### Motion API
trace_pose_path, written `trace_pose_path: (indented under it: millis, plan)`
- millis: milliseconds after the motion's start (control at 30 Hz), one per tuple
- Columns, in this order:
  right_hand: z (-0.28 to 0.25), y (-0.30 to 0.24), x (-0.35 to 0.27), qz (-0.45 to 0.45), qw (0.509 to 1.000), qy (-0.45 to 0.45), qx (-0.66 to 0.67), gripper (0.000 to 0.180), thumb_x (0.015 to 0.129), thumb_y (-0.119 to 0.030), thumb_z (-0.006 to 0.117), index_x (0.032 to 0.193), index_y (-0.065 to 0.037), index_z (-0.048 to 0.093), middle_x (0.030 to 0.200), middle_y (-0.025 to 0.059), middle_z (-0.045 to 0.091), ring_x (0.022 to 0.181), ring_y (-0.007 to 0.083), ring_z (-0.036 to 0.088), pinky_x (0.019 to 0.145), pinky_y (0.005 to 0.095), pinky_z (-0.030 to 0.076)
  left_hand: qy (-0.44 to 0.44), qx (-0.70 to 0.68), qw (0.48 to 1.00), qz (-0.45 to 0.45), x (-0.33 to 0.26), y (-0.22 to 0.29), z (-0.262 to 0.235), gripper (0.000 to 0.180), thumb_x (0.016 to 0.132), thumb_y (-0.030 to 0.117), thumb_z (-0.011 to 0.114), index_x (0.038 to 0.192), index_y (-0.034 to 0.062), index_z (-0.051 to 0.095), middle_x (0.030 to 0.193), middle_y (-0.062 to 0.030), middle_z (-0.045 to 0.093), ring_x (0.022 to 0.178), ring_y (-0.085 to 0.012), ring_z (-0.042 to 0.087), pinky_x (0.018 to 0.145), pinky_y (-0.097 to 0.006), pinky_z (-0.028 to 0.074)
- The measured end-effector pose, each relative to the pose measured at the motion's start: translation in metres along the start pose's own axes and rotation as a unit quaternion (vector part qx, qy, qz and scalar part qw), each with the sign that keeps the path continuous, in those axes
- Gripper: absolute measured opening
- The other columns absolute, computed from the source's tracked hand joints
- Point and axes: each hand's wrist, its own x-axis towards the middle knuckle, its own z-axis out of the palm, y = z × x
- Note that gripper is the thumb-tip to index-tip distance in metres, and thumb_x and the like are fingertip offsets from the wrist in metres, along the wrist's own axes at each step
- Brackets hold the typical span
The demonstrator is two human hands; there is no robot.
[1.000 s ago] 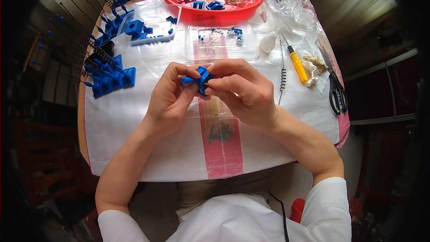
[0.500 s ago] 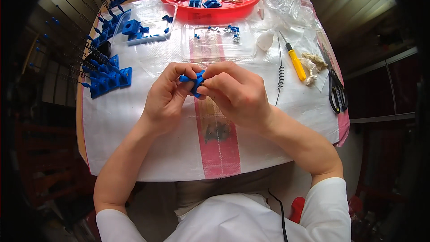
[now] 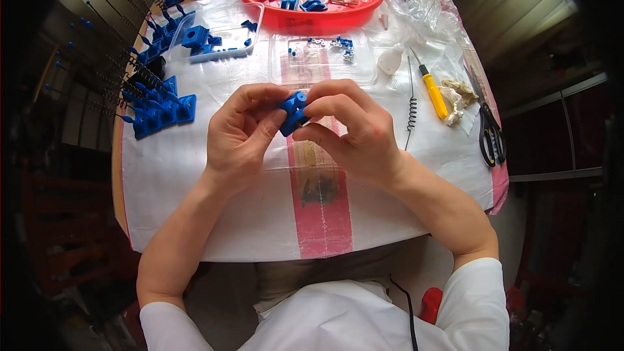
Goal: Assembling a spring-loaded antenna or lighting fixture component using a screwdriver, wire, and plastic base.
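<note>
A small blue plastic part with a round knob on top is held above the middle of the table. My left hand pinches its left side between thumb and fingers. From the other side, the curled fingers and thumb of my right hand grip the part's right edge. A tiny dark bit shows by the right thumb tip, too small to name. Just beyond my hands lies a clear plastic lid with small blue and white pieces on it.
Blue bases with wire springs stand along the left. A clear tub and a red basin hold blue parts. On the right lie a coiled wire, a yellow-handled screwdriver, black-handled scissors and a plastic bag.
The blue part has turned between my hands and shows its round knob. My right fingers have spread and shifted on it. The whole view has moved slightly.
</note>
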Motion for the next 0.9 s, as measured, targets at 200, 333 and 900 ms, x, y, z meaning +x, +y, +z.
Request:
trace_pose_path:
  millis: [200, 333, 900]
  plan:
    - [0.001, 0.001, -0.001, -0.015, 0.999, 0.000, -0.037, 0.024, 0.076, -0.007, 0.081, 0.090, -0.003, 0.062, 0.100, 0.0112, 0.062, 0.076, 0.0238, 0.067, 0.065, 0.0325, 0.056, -0.014, -0.022, 0.999, -0.025, 0.002, 0.002, -0.001, 0.037, 0.093, -0.006, 0.057, 0.130, -0.0047, 0.051, 0.120, -0.0134, 0.062, 0.112, -0.0187, 0.062, 0.098, -0.032, 0.051]
    - [0.000, 0.005, -0.002, 0.053, 0.998, -0.005, 0.024, 0.026, 0.074, -0.008, 0.082, 0.090, -0.002, 0.063, 0.098, 0.0111, 0.063, 0.076, 0.0217, 0.068, 0.065, 0.0307, 0.056, -0.017, -0.036, 0.998, -0.045, 0.002, 0.004, -0.001, 0.041, 0.093, -0.006, 0.057, 0.133, -0.0048, 0.049, 0.121, -0.0136, 0.060, 0.113, -0.0185, 0.061, 0.098, -0.031, 0.049]
    - [-0.001, 0.015, -0.009, 0.140, 0.983, 0.005, 0.119, 0.048, 0.080, -0.005, 0.079, 0.122, -0.004, 0.055, 0.099, 0.0120, 0.072, 0.091, 0.0174, 0.072, 0.076, 0.0293, 0.059, 0.017, -0.075, 0.993, -0.093, 0.001, 0.004, 0.005, 0.030, 0.091, 0.003, 0.066, 0.120, -0.0020, 0.056, 0.104, -0.0104, 0.068, 0.089, -0.0141, 0.066, 0.074, -0.029, 0.057]
